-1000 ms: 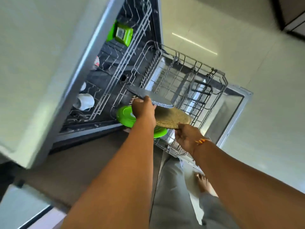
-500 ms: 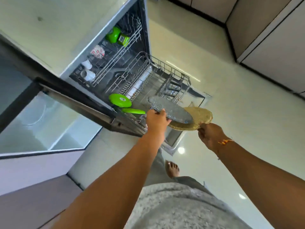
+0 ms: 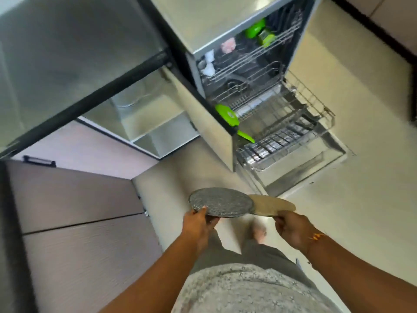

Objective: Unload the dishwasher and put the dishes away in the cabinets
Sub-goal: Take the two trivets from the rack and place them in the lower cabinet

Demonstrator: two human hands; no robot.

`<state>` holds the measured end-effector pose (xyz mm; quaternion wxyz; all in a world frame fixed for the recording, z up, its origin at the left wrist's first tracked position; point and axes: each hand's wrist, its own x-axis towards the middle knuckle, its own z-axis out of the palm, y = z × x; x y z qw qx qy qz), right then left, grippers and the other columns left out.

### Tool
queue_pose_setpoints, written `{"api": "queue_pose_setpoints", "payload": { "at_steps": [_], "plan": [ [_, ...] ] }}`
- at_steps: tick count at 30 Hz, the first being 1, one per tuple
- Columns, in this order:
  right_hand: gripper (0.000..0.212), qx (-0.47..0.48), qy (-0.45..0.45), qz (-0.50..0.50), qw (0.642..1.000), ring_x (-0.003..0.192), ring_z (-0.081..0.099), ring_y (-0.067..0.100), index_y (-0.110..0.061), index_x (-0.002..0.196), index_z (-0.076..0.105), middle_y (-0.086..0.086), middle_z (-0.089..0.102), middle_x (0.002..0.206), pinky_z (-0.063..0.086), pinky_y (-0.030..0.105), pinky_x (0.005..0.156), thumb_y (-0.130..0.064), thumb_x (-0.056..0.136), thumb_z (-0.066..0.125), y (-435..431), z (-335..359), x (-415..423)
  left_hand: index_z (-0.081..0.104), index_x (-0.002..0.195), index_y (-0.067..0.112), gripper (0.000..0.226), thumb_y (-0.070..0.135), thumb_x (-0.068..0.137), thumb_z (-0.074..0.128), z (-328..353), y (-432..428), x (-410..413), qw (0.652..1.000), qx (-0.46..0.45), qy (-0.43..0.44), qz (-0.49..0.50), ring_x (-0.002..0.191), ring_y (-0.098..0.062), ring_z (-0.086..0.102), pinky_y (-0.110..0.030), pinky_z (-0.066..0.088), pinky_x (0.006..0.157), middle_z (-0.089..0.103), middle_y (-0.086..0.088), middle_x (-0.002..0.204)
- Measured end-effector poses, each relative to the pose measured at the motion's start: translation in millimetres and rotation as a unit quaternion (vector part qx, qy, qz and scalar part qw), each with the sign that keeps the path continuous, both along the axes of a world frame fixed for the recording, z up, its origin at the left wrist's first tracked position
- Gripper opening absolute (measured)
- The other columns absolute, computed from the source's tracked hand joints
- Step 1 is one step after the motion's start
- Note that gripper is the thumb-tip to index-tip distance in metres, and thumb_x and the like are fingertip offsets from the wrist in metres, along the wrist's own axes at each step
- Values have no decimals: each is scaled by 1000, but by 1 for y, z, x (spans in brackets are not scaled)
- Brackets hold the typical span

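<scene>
While two hands (image 3: 198, 225) (image 3: 292, 231) grip, two plates (image 3: 222, 204) (image 3: 274, 207) overlap.

Glossy cream floor (image 3: 365, 211) below a grey countertop (image 3: 67, 53).

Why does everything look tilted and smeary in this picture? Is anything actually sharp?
Head view: the wide-angle lens bends and tilts the dishwasher and cabinet fronts; motion blur smears the cups in its upper rack; the grey plate in the left hand and the tan plate in the right hand look crispest; soft glare shines on the floor near the foot.
</scene>
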<state>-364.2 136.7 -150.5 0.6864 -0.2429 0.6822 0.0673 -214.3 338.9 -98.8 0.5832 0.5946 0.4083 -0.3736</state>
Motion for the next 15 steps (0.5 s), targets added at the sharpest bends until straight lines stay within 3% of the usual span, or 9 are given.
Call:
{"api": "queue_pose_setpoints", "payload": {
  "at_steps": [2,5,7,9,15],
  "plan": [
    [11,32,-24,5,999,58,50,14,-4,98,59,11,58,73,46,18,41,5,91,56,27,-4,37,52,123,-8,27,4,98,52,-5,43,27,998,8,-5,64,110,-40,61,-46,54,88,59,-29,123],
    [14,63,-54,49,995,49,60,10,-6,105,62,7,66,67,47,17,41,0,94,58,71,-5,111,51,125,-3,28,6,99,52,-9,99,79,988,8,-18,151,106,-36,62,-40,58,73,58,-25,127],
    [13,75,-91,59,991,59,65,10,-11,104,61,5,69,79,48,17,43,-2,96,55,95,-3,164,49,129,-3,30,8,100,50,-15,124,117,983,-1,-37,182,102,-34,64,-38,59,64,59,-24,127],
    [16,73,-133,75,986,75,65,9,-18,105,61,1,70,92,48,17,46,-5,99,53,116,-4,219,48,130,-2,31,8,101,48,-21,140,159,979,-21,-64,194,100,-32,65,-38,58,66,60,-23,126],
    [20,40,-222,97,969,85,61,6,-29,105,60,-7,68,95,48,20,63,-13,102,50,145,-19,348,51,130,4,29,10,102,46,-49,152,270,976,-69,-103,182,96,-26,67,-36,58,70,64,-18,122]
  ]
}}
